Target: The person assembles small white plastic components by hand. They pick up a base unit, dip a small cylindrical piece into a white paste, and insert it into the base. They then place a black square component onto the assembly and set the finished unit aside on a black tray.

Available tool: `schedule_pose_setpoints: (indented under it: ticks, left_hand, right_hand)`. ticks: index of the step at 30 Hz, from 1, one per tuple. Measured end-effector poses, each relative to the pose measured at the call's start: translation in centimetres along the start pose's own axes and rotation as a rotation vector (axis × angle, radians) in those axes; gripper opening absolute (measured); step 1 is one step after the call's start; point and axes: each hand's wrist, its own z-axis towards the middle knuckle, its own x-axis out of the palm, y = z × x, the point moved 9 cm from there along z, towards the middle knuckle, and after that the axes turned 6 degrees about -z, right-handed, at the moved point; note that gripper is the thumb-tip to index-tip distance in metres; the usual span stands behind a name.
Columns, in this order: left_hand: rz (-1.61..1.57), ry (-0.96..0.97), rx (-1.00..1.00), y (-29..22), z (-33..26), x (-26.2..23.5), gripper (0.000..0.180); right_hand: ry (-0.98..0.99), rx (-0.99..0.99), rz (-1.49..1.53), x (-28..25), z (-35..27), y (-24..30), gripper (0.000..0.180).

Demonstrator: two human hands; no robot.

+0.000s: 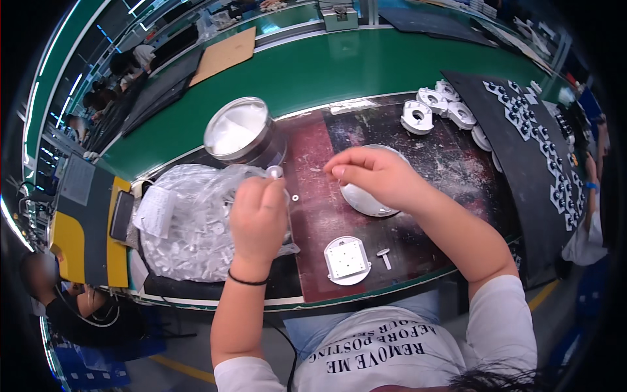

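Far L: seated person (72, 320) in dark top by the bench end; more ppl (135, 60) in the b/g up-left, w/ strip lights. Next, yellow & dark grey panel (65, 243) on the bench, phone (121, 215) lying by its R edge. Then clear plastic bag (189, 245) full of sm. white pcs, paper slip (155, 210) on top. Round tub (236, 130) w/ white contents stands behind bag; green bench top (313, 72) runs across the back, tan board (225, 55) at its far edge. L hand (259, 212), in front of tub, pinches sm. white cap (275, 171) btwn thumb & fingers, up above bag's R side. White ring (295, 197) lies just R of that hand. Work mat (313, 225): reddish L, dark & scuffed R; on it, white plate (347, 260), white dome (366, 201) & T-shaped pc (385, 257). R hand (382, 178) is over dome, thumb & index tips close tog., can't tell if pinching anything. White housings (418, 117) cluster back-R; dark board (516, 157) w/ rows of black-centred pcs beyond; co-worker's arm (592, 173), blue wristband, far R.
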Motion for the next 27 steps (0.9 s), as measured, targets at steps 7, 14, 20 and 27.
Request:
schedule_pose_setpoints:
  ticks: [7, 14, 20, 27]
  left_hand:
    - [-0.095, -0.019, -0.072, 0.2, -1.9, -1.3, 0.023]
    - [-0.098, -0.103, -0.131, 0.0, -3.9, -5.5, 0.027]
    - [-0.058, -0.206, -0.202, 0.5, -6.3, -9.8, 0.026]
    - [-0.118, -0.175, -0.195, -0.3, -6.3, -9.4, 0.028]
  right_hand:
    - [-0.061, -0.078, -0.582, -2.5, -4.8, 2.9, 0.021]
    - [0.017, 0.012, -0.945, 1.1, -12.4, -1.2, 0.014]
    - [-0.003, -0.088, -0.838, 0.5, -10.9, 0.8, 0.009]
    - [0.123, -0.405, -0.740, 6.8, -0.7, 5.3, 0.014]
